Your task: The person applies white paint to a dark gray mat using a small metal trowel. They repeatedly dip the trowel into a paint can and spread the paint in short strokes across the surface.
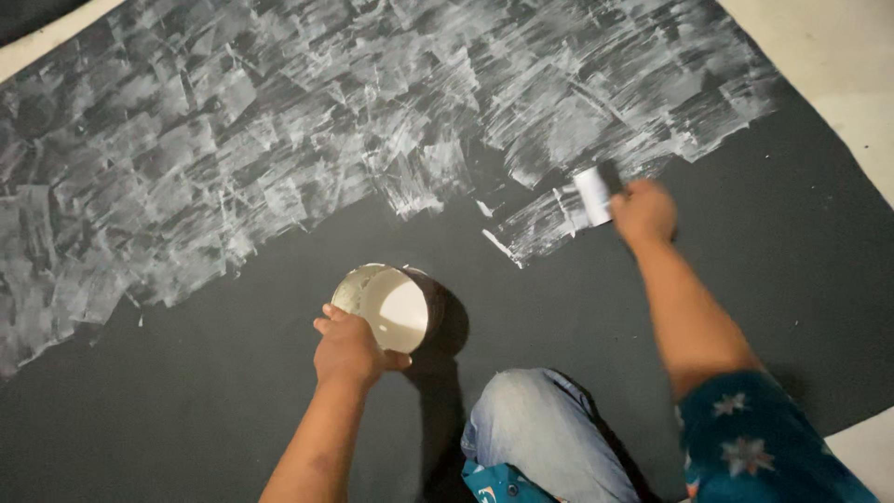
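A large dark sheet (233, 391) lies flat below me, its upper half streaked with white paint strokes (279, 121). My right hand (644, 212) grips a small flat scraper (596, 191) coated in white, its blade pressed on the sheet at the edge of a fresh white smear (540, 224). My left hand (349, 349) holds the rim of a round cream-coloured tub (386, 303), tilted on its side with the opening facing right. What is inside the tub I cannot tell.
My bent knee in light jeans (540, 428) rests on the dark sheet at the bottom centre. A pale floor (838, 56) shows beyond the sheet's right edge and at the top left corner. The lower part of the sheet bears no paint.
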A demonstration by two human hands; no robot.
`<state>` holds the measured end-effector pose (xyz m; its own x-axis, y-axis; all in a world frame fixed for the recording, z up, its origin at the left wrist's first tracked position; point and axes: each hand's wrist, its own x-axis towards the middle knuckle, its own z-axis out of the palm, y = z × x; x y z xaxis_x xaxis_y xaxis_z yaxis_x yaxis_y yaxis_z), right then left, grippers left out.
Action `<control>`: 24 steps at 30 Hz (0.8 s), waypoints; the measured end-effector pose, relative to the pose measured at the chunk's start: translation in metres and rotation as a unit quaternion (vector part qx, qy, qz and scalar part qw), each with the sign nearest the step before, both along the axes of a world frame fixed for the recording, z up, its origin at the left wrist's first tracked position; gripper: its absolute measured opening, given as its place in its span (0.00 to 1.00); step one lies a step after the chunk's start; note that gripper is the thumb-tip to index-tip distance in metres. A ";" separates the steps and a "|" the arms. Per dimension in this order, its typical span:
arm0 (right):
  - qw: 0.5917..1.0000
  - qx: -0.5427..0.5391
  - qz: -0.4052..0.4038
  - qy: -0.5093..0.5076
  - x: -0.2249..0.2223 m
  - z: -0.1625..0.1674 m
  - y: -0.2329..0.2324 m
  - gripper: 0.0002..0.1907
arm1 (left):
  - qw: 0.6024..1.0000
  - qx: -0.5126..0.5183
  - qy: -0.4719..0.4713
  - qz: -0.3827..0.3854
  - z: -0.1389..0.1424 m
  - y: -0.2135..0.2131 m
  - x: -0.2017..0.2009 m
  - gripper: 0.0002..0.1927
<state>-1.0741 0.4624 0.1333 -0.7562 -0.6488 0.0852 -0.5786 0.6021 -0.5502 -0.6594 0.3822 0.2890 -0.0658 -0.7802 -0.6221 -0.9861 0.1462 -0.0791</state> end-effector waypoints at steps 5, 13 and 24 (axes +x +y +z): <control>0.997 0.007 -0.076 -0.007 0.031 0.025 -0.013 0.12 | 0.997 0.010 0.028 0.066 0.004 0.001 -0.001 0.76; 0.961 -0.002 0.276 -0.021 0.169 -0.005 -0.055 0.13 | 0.992 0.014 0.043 0.121 0.015 0.003 0.001 0.78; 0.996 -0.068 0.049 -0.021 0.038 0.049 -0.029 0.15 | 0.993 -0.056 0.073 0.071 0.001 0.003 0.023 0.81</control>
<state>-1.0357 0.4336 0.1821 -0.6949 -0.7037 0.1480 -0.6057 0.4619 -0.6479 -0.6361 0.3851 0.2895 -0.0326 -0.8512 -0.5238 -0.9983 0.0027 0.0577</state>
